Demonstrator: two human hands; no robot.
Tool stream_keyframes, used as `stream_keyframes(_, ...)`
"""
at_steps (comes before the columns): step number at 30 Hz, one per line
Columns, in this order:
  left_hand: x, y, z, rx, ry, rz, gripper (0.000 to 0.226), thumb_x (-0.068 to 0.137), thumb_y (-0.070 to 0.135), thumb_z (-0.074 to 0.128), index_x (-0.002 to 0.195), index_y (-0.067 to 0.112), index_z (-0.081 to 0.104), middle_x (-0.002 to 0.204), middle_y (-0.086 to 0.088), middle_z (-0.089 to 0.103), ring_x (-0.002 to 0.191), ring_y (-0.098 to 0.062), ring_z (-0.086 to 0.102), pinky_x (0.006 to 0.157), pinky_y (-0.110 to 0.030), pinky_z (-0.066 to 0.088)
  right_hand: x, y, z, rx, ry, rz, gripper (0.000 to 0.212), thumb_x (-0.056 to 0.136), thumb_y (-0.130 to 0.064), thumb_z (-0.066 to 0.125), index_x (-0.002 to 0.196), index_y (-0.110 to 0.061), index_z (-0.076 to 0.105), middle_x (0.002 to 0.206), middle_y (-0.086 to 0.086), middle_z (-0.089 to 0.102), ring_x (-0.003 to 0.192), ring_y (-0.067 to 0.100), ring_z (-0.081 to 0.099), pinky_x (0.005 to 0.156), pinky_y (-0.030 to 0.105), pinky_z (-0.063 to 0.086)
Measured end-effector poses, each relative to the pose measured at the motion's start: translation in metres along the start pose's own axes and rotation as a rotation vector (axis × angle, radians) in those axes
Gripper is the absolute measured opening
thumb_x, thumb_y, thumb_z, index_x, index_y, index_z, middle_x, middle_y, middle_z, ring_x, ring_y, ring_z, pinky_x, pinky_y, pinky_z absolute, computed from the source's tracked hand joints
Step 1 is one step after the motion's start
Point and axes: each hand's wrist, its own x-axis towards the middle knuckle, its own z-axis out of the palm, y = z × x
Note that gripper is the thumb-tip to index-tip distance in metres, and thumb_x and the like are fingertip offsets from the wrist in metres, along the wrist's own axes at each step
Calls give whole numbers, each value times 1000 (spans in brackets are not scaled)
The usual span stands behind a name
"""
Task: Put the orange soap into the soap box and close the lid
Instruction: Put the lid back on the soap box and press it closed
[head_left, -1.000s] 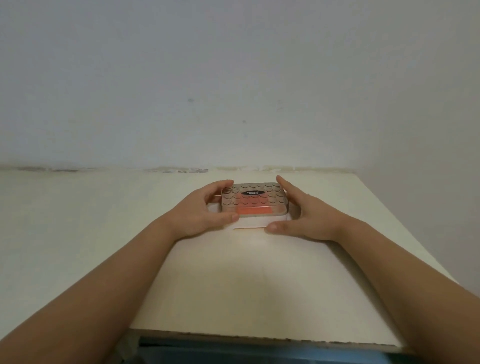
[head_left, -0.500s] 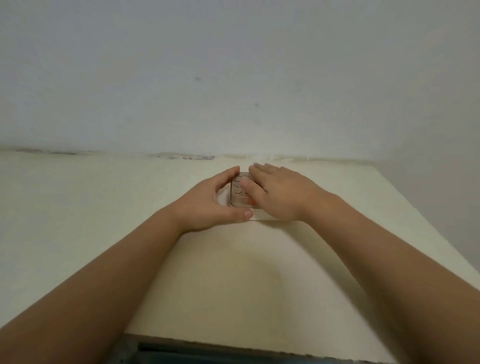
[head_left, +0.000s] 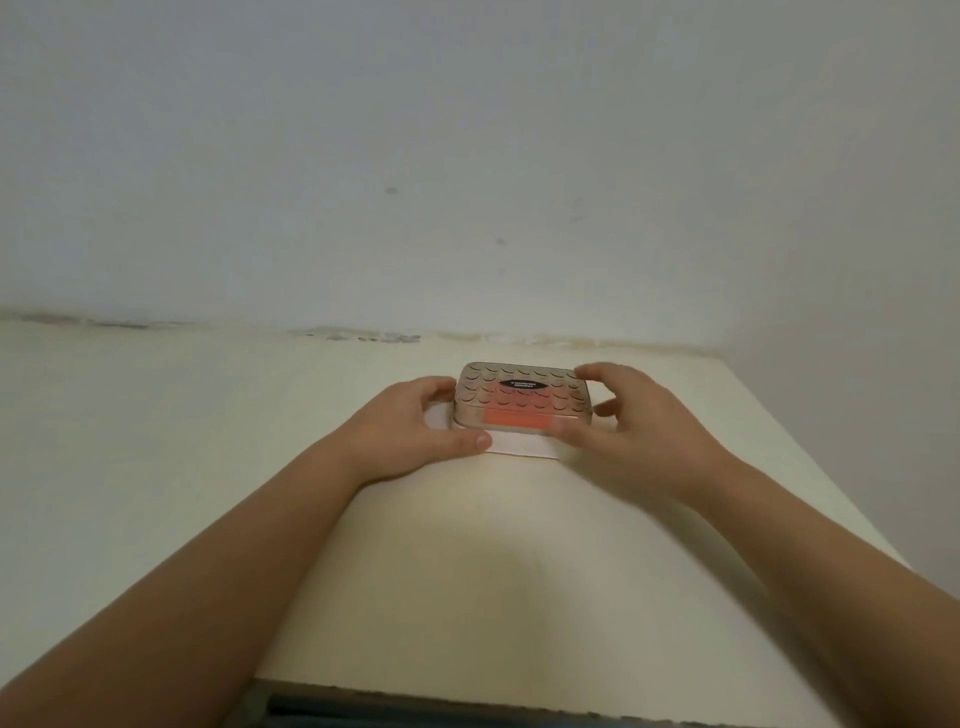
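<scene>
Both hands, left hand (head_left: 410, 434) and right hand (head_left: 636, 418), clasp the lidded soap box (head_left: 521, 402) on a cream table (head_left: 467, 571) against a white wall (head_left: 467, 156).

A pale cream surface (head_left: 467, 571) fills the lower half of the view and runs back to a light wall, where a stained, uneven seam marks the join. Its right edge slants off toward the near right, and its front edge shows at the bottom with a dark band beneath. The top is plain and matte. One thing lies directly on it, toward the far middle: a soap box (head_left: 519, 447) with a white base and a clear, dimpled lid (head_left: 522, 392) sitting down on top. Orange soap (head_left: 517, 420) shows through the lid, inside the box.
</scene>
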Motion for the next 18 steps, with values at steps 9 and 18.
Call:
stream_keyframes(9,24,4,13,447,216,-18,35,90,54,53,107,27,66,97,2,72,92,-24,62,90,-39,43,38,1,18,41,127,35,27,88,-40,68,112,-30,61,94,-15,69,88,11,68,71,25,48)
stream_keyframes(18,100,-12,21,491,174,-125,39,96,48,42,120,23,59,115,-3,69,113,-29,58,104,-46,32,95,13,38,50,210,104,32,96,-33,55,124,-18,53,116,7,72,99,30,66,84,41,52)
